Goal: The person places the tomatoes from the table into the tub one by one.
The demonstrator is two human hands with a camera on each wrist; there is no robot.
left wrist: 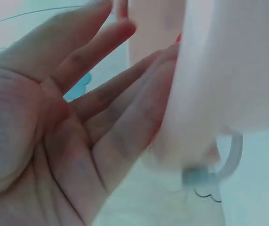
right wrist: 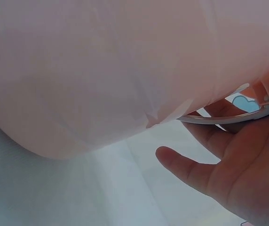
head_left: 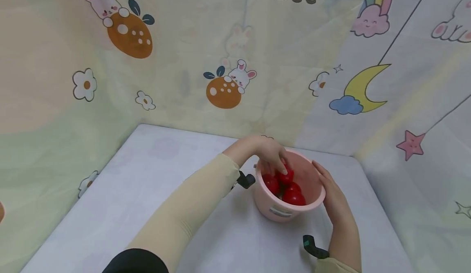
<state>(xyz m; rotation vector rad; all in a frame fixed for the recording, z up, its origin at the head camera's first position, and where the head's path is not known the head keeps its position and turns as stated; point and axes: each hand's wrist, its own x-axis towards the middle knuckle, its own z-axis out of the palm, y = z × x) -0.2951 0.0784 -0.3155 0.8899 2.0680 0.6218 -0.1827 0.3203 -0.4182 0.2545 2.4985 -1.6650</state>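
A pink bucket [head_left: 270, 205] stands toward the right of the white table, with several glossy red tomatoes [head_left: 293, 197] inside. Over its far left rim reaches my left hand [head_left: 270, 152], whose fingers and thumb pinch one tomato [head_left: 285, 177] at the top of the pile. In the left wrist view the bucket wall [left wrist: 219, 61] hides the fingertips. My right hand [head_left: 333, 193] rests against the bucket's right side, fingers along the rim. The right wrist view shows a grey handle [right wrist: 219, 120] across that hand, with the thumb [right wrist: 177, 165] apart from the wall.
The white table [head_left: 165, 158] extends left of the bucket. Behind it hangs a cloth backdrop [head_left: 184, 89] printed with rabbits, flowers and a moon. Black wrist-camera mounts sit on both wrists, the left one [head_left: 245, 180] close to the bucket.
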